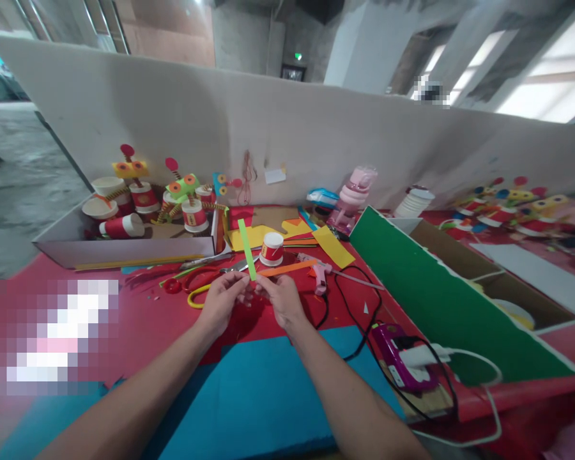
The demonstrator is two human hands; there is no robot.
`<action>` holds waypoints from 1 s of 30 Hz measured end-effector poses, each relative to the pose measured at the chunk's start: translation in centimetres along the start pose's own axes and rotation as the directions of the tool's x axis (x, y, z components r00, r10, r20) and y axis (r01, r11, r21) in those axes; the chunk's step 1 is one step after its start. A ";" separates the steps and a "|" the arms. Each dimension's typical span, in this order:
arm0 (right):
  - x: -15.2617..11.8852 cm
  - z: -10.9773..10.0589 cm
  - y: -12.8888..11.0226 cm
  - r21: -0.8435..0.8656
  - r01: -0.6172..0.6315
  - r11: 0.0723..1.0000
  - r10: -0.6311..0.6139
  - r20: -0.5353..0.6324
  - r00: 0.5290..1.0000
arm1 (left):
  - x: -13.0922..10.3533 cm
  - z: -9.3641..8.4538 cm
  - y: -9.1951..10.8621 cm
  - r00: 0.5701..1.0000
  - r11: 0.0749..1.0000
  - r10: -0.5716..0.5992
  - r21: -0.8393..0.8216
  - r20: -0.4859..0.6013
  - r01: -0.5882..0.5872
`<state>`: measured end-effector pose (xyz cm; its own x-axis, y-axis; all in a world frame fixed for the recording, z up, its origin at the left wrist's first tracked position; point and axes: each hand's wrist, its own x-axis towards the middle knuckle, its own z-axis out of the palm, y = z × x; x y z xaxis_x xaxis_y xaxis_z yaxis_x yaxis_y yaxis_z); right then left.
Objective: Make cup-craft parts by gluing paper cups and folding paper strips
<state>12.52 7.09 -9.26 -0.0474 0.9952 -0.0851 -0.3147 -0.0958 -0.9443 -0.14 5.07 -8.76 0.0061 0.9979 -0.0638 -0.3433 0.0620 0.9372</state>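
Observation:
My left hand (227,297) and my right hand (281,296) are close together above the red tabletop. Between their fingertips a green paper strip (246,248) and an orange paper strip (290,268) meet at one end. The green one points up and away, the orange one out to the right. My left hand pinches the green strip's lower end; my right fingers close on the joined ends. Just beyond stands a red and white paper cup (271,250). A pink glue gun (321,276) lies to the right, scissors with yellow handles (199,296) to the left.
A white box (138,251) holds cup figures at the back left. On the right are a green-sided box (441,300), a purple power strip (402,361) and loose cables. Blue sheets (268,390) cover the front; a white partition (172,115) stands behind.

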 end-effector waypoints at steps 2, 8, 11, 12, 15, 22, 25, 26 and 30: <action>-0.1 0.1 0.1 0.001 -0.011 1.000 0.011 0.018 1.000 | 0.0 0.1 0.0 1.000 0.999 0.021 0.038 0.012 -0.021; 0.0 -0.4 -0.3 -0.049 0.002 0.999 0.005 0.150 0.989 | 0.2 -0.1 0.0 0.999 0.999 0.041 0.016 0.000 -0.041; 0.3 -0.8 -0.5 -0.012 0.009 1.000 -0.007 0.147 0.989 | 0.3 -0.2 0.1 0.999 0.998 0.051 -0.022 0.000 -0.051; 0.4 -0.9 -0.5 0.005 0.005 1.000 -0.006 0.123 0.992 | 0.3 -0.3 0.1 0.998 0.998 0.057 -0.016 0.011 -0.056; 0.4 -0.9 -0.3 0.106 -0.067 0.992 0.053 0.138 0.989 | 0.2 -0.2 0.0 0.997 0.997 0.068 0.029 0.037 -0.069; -0.2 -0.3 0.0 0.257 -0.184 0.949 0.126 0.227 0.966 | 0.1 -0.1 0.1 0.996 0.993 0.088 0.072 0.012 -0.089; -0.3 -0.1 0.0 0.273 -0.177 0.946 0.110 0.244 0.963 | 0.1 0.0 0.2 0.996 0.994 0.090 0.063 -0.002 -0.089; -0.3 -0.1 0.0 0.271 -0.167 0.948 0.101 0.243 0.965 | 0.1 0.0 0.2 0.996 0.994 0.088 0.065 -0.008 -0.088; -0.3 0.2 0.3 0.232 -0.139 0.963 0.089 0.212 0.973 | 0.0 0.0 0.1 0.996 0.994 0.080 0.081 -0.039 -0.077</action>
<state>12.29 6.74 -9.45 -0.2749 0.9563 -0.0999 -0.5160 -0.2344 -0.8239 -0.12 5.09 -8.68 -0.0578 0.9983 -0.0017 -0.2658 -0.0137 0.9639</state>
